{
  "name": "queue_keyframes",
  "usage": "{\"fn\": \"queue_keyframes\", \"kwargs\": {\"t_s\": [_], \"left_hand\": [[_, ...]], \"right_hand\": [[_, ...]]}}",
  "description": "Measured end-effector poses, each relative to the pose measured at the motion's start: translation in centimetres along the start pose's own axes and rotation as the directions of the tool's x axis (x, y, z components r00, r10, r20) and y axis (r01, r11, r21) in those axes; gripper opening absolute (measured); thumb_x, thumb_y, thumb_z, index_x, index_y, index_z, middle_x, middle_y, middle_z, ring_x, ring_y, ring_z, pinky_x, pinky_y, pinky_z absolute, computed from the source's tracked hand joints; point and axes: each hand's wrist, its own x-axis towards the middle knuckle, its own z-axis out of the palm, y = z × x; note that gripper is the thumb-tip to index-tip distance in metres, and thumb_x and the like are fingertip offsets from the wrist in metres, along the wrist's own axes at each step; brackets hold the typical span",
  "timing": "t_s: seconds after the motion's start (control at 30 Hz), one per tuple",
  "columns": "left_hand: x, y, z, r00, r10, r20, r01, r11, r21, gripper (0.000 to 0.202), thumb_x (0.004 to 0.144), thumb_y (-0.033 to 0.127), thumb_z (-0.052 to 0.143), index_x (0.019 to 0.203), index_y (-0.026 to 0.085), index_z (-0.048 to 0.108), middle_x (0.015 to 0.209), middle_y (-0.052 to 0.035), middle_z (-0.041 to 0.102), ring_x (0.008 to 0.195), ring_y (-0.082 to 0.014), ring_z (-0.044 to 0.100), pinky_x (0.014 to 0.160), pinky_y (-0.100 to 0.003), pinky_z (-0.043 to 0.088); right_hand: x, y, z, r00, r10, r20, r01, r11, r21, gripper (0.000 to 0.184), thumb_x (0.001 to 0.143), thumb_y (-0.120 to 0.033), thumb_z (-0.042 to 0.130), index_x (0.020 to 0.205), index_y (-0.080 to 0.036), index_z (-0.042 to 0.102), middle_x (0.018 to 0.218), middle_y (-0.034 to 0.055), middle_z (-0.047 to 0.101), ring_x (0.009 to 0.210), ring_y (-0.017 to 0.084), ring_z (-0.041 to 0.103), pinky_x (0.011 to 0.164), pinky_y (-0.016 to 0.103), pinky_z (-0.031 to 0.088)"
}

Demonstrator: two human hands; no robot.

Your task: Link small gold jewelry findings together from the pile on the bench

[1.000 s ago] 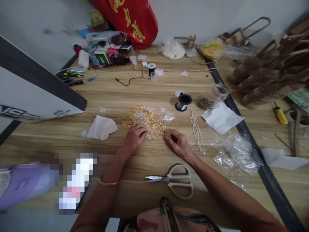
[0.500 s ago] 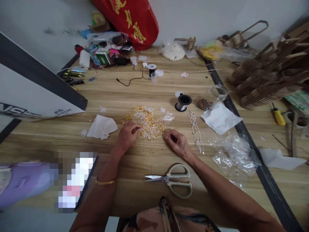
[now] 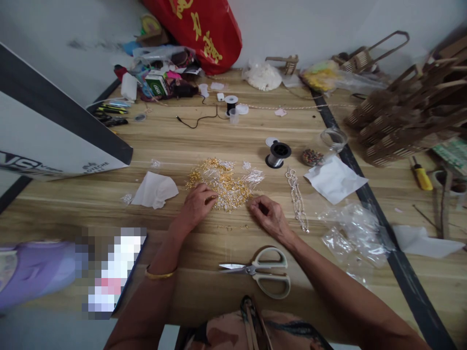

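A spread pile of gold and clear beads lies on the wooden table. At its left edge my left hand has its fingers closed together over the beads; what is between the fingertips is too small to name. My right hand rests at the right edge, thumb and fingers pinched, their contents hidden. Between the hands, nearer me, a short gold chain lies flat. Silver pins are heaped behind my right hand. Scissors with pale handles lie below, blades slightly apart and pointing left.
A silver chain, a wire spool and a clear jar of beads stand to the right, beside white paper and plastic bags. On the left are crumpled paper, a blurred-out phone and a large box.
My left hand has shifted slightly to the right, with its fingertips closer to the beads. My right hand stays about where it was.
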Motion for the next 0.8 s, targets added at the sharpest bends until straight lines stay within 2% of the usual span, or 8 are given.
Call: {"fn": "queue_keyframes", "kwargs": {"t_s": [0.23, 0.4, 0.53, 0.8], "left_hand": [[0.0, 0.0, 0.1, 0.998, 0.057, -0.02, -0.058, 0.998, -0.031, 0.022, 0.086, 0.016, 0.052, 0.096, 0.021, 0.071, 0.091, -0.0054, 0.059, 0.09, -0.0186, 0.052, 0.083, -0.034, 0.044], [0.1, -0.4, -0.2, 0.994, -0.022, -0.109, 0.027, 0.999, 0.038, 0.022, 0.084, 0.014, 0.051, 0.096, 0.017, 0.07, 0.09, -0.0059, 0.059, 0.088, -0.019, 0.053, 0.089, -0.037, 0.042], [0.1, -0.7, -0.1, 0.989, -0.077, -0.13, 0.09, 0.991, 0.095, 0.022, 0.083, 0.014, 0.052, 0.093, 0.017, 0.071, 0.09, -0.0065, 0.059, 0.09, -0.0203, 0.053, 0.09, -0.038, 0.041], [-0.1, -0.8, 0.1, 0.994, -0.049, -0.098, 0.058, 0.994, 0.092, 0.023, 0.085, 0.016, 0.05, 0.097, 0.02, 0.07, 0.089, -0.0055, 0.057, 0.091, -0.0199, 0.052, 0.09, -0.038, 0.041]], "right_hand": [[0.0, -0.1, 0.0, 1.0, 0.011, 0.0, -0.011, 1.0, -0.004, 0.015, 0.083, -0.028, 0.053, 0.078, -0.015, 0.059, 0.065, 0.0005, 0.054, 0.056, 0.011, 0.046, 0.052, 0.023, 0.035], [0.0, -0.2, 0.0, 1.0, -0.002, -0.005, 0.002, 1.0, 0.008, 0.016, 0.083, -0.029, 0.052, 0.077, -0.016, 0.059, 0.066, 0.0008, 0.055, 0.057, 0.011, 0.046, 0.053, 0.023, 0.036], [0.0, -0.1, 0.1, 1.0, -0.001, -0.008, 0.001, 1.0, 0.006, 0.017, 0.083, -0.03, 0.052, 0.077, -0.016, 0.059, 0.067, 0.001, 0.056, 0.057, 0.011, 0.046, 0.053, 0.023, 0.036], [0.0, -0.2, 0.0, 1.0, -0.008, 0.001, 0.008, 1.0, -0.003, 0.018, 0.084, -0.032, 0.052, 0.077, -0.016, 0.059, 0.065, 0.0013, 0.054, 0.057, 0.012, 0.047, 0.054, 0.024, 0.037]]}}
